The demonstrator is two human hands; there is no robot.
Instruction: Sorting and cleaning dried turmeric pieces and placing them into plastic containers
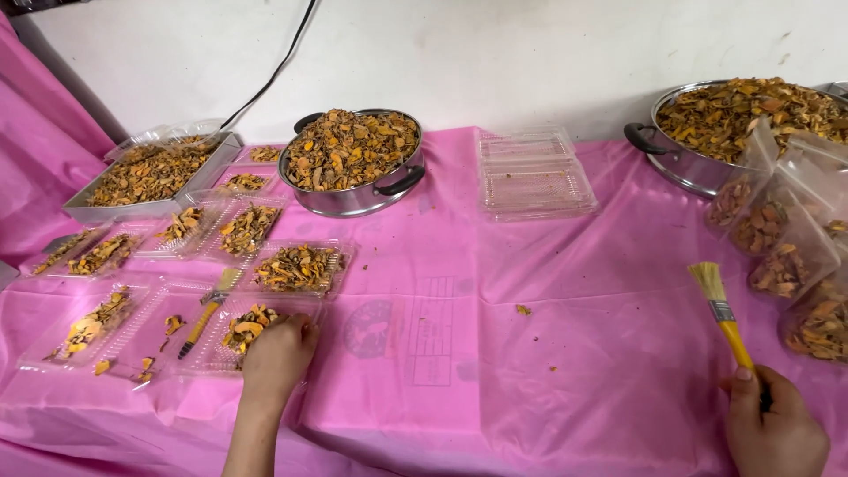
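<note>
On the pink-covered surface [548, 291], the left hand [278, 353] rests curled over orange dried slices [247, 325] in a clear plastic tray [212, 349]. The right hand [773, 428] grips a yellow-handled brush [724, 318], bristles up, near clear filled bags [786, 256].

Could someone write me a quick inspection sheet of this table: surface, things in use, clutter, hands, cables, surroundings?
Surface: pink plastic sheet, wrinkled, with a few loose crumbs.
Things in use: clear tray of dried orange slices; yellow-handled brush.
Clutter: second brush, filled trays, empty clear boxes, two steel pots, flat metal tray, filled bags.
Hands: left hand rests on the tray's slices; right hand grips the brush handle.
Cables: black cable down the wall.
Surroundings: white wall.
</note>
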